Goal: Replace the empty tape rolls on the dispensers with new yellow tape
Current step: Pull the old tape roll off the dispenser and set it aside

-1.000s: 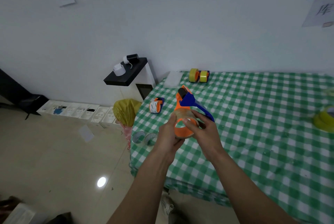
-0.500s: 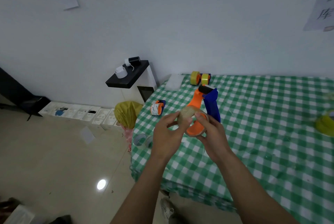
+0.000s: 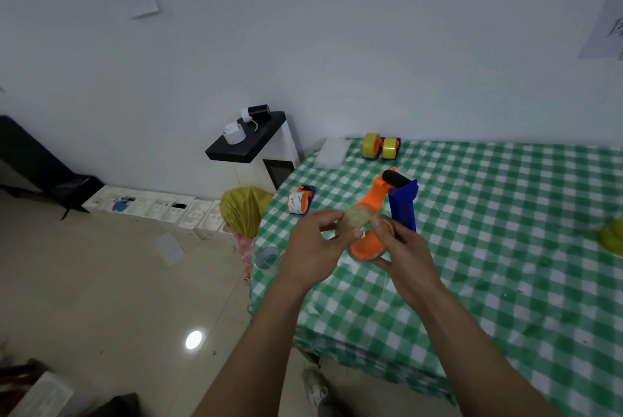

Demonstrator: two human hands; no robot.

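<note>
Above the table's (image 3: pixel 505 248) left edge, I see two bare hands working one orange-and-blue tape dispenser (image 3: pixel 381 211): the right hand (image 3: pixel 401 248) is clamped around its orange hub, the left hand (image 3: pixel 313 248) pinches the brownish empty roll (image 3: pixel 354 219) on it. I count one second dispenser (image 3: pixel 301 200) lying near the left edge, two yellow tape rolls (image 3: pixel 381 146) at the far-left corner, and one more yellow roll (image 3: pixel 612 236) at the right edge.
</note>
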